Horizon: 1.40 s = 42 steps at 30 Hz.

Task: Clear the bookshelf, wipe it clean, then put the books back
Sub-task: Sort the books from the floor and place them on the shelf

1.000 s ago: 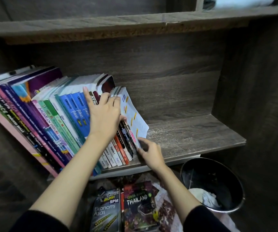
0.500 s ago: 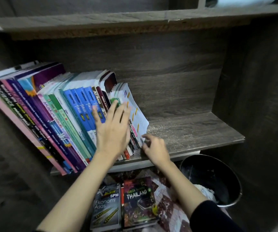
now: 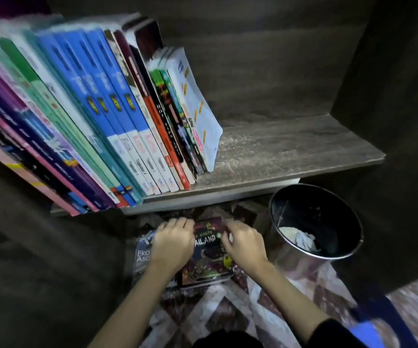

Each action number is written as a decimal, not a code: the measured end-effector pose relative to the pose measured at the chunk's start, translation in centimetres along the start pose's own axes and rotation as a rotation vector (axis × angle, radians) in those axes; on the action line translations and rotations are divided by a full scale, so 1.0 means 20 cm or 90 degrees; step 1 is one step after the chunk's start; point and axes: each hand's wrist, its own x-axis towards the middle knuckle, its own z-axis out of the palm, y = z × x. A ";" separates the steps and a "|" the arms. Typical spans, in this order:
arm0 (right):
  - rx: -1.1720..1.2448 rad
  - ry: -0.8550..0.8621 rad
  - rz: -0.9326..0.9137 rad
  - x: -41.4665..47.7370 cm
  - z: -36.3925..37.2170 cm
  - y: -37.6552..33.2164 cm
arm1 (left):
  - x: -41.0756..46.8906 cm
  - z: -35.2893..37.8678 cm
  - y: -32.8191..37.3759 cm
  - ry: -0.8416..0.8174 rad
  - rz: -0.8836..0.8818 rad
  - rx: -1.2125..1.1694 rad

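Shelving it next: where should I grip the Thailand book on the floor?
Its far top edge, from above: the Thailand book lies flat, cover up, with the Ekonomi book tight against its left side. The left hand and right hand curl fingers at that edge.

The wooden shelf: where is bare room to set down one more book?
The bare patch of the grey-brown wooden shelf lies between the white booklet with yellow tabs and the dark right side wall. The left part is packed with leaning books. Below, the left hand and right hand grip the dark Thailand book near the black metal bin.
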 end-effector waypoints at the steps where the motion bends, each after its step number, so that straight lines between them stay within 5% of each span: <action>1: -0.025 -0.082 0.017 0.00 0.04 0.01 | -0.01 0.05 0.00 -0.046 -0.009 0.006; 5: -0.074 -0.308 0.080 -0.02 0.22 0.10 | -0.03 0.29 -0.03 -0.278 -0.082 0.061; 10: -0.061 -0.379 0.144 -0.04 0.46 0.20 | -0.05 0.56 -0.07 -0.393 -0.213 -0.003; 14: 0.039 -0.434 0.338 -0.05 0.65 0.28 | -0.08 0.77 -0.09 -0.492 -0.394 -0.169; 19: 0.294 -0.457 0.516 -0.05 0.81 0.32 | -0.09 0.90 -0.04 -0.437 -0.572 -0.463; 22: 0.317 -0.426 0.566 -0.06 0.86 0.33 | -0.09 0.93 0.02 -0.426 -0.671 -0.486; 30: 0.297 -0.378 0.617 -0.08 0.80 0.35 | -0.11 0.93 0.06 -0.380 -0.747 -0.509; 36: 0.328 -0.392 0.642 -0.15 0.72 0.41 | -0.15 0.90 0.11 -0.412 -0.872 -0.737; 42: 0.656 -0.442 0.743 -0.16 0.66 0.45 | -0.13 0.82 0.14 -0.388 -0.833 -0.722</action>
